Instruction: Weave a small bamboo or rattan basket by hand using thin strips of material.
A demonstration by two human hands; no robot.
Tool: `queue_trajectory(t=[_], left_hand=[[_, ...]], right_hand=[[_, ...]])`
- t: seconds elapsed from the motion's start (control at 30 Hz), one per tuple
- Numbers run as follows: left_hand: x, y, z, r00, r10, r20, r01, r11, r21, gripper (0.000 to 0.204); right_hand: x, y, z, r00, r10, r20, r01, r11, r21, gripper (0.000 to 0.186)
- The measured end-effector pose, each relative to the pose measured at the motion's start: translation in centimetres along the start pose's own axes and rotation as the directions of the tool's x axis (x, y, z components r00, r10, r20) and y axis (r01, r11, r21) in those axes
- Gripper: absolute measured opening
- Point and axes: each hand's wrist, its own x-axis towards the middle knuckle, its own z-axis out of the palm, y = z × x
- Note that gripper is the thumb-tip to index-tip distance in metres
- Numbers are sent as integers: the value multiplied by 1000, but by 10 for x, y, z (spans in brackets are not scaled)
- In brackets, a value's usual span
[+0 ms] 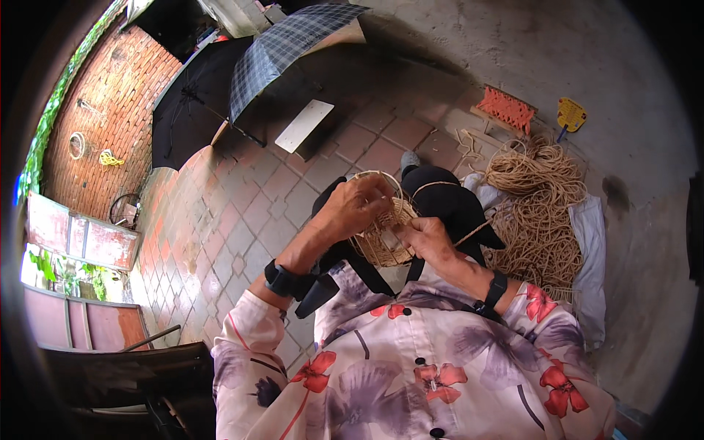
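Note:
A small round basket of tan cord, with thin upright stakes and a hoop at its far side, rests in my lap between my knees. My left hand reaches over its far left side, fingers bent and closed on the rim. At the right side my right hand is closed, thumb and forefinger pinched over the weave. A strand of tan cord runs from beside this hand across my right thigh toward a pile; another stretch loops over the knee. What lies exactly between the fingertips is partly hidden.
Right of my leg lies a large heap of tan cord on a white sack. Beyond it are an orange-wrapped wooden frame and a yellow fly swatter. Ahead stand a low white board, a plaid umbrella and a black umbrella.

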Motion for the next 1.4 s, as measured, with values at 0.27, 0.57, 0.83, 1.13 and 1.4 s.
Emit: queue_trajectory(t=[0.27,0.57,0.83,1.13,1.4], left_hand=[[-7,22,32,999,13,-44,6,913,408,43],[-9,13,36,988,125,-96,-89,947,310,39],[-3,19,28,995,97,34,-102,941,321,39],[20,5,-23,873,-66,482,205,949,-241,31],[-19,9,-24,955,25,294,26,985,-169,21]], right_hand=[[2,7,-4,1000,-12,29,11,1000,10,37],[-23,1,-40,969,-132,209,202,908,-367,18],[-7,-13,-15,899,-428,92,428,815,-391,11],[46,-37,-29,832,-547,-97,516,826,-228,11],[52,-46,-24,953,-280,116,302,913,-275,18]])
